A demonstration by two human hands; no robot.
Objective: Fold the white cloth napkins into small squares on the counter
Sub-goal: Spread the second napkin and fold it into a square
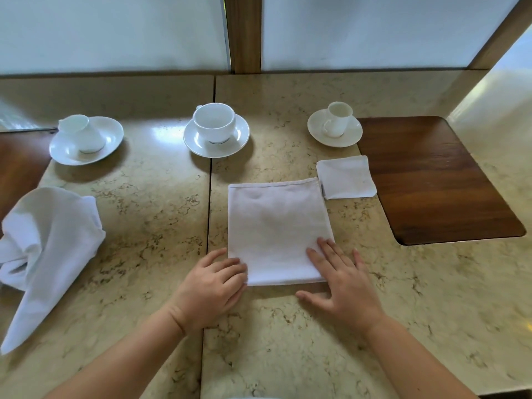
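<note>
Head view: a half-folded white cloth napkin (276, 228) lies flat on the beige marble tabletop (149, 214). The left hand (210, 292) curls its grip at the near-left corner; the right hand (342, 280) presses flat, fingers straight. Soft, light, limp cloth: best pinched at corners. Three napkins: one small folded square (347, 177), one crumpled (49, 243). Three cups on saucers.

Half-folded napkin (276, 228) lies flat on the counter (149, 226). Left hand (211, 289) curls at its near-left corner. Right hand (342, 280) presses flat on its near-right corner.
</note>
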